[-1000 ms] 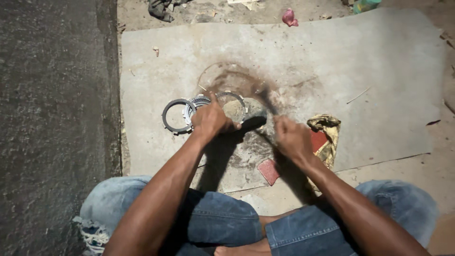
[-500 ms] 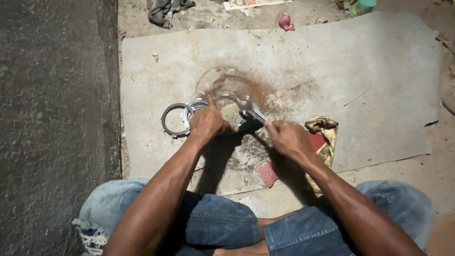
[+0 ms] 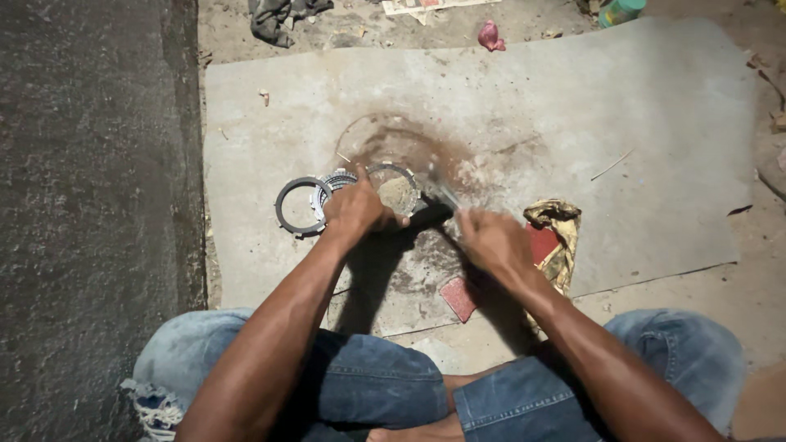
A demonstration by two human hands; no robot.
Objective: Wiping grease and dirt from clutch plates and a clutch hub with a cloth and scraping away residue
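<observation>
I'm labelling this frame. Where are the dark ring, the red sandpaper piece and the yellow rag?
dark ring (image 3: pixel 281 205): head view, left band.
red sandpaper piece (image 3: pixel 458 298): head view, middle.
yellow rag (image 3: pixel 557 214): head view, upper fold.

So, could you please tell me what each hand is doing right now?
Left hand: closed on the metal ring.
Right hand: closed on a blurred tool.

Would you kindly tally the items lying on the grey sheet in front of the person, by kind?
Metal rings: 3 (a dark ring, a toothed ring, and a ring held by the left hand)
Metal tool in the right hand: 1
Red sandpaper pieces: 2
Yellow rag: 1
Total: 7
</observation>
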